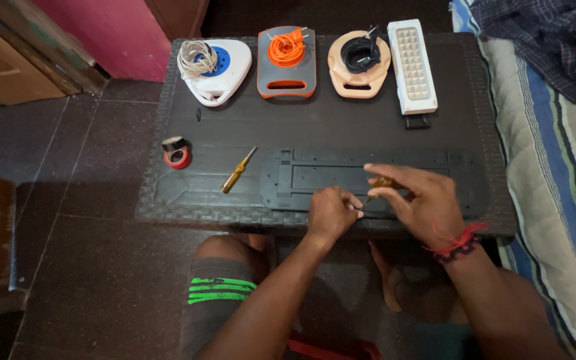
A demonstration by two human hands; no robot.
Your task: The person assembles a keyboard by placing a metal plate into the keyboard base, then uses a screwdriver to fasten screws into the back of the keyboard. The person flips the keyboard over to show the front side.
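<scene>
A long black plastic panel (341, 175) lies flat near the front edge of a dark low table (315, 127). My right hand (416, 201) holds a small amber-handled screwdriver (381, 184), its tip angled down to the panel's front edge. My left hand (331, 213) rests closed on that same edge, fingers pinched right by the screwdriver's tip. Whether it pinches a small part I cannot tell. A second screwdriver with a yellow handle (237, 171) lies loose on the table, left of the panel.
Along the table's back stand a white iron (216, 70), a grey and orange iron (287, 61), a peach iron (359, 63) and a white lamp panel (411, 65). Tape rolls (177, 153) lie at the left. A striped mattress (555, 173) borders the right.
</scene>
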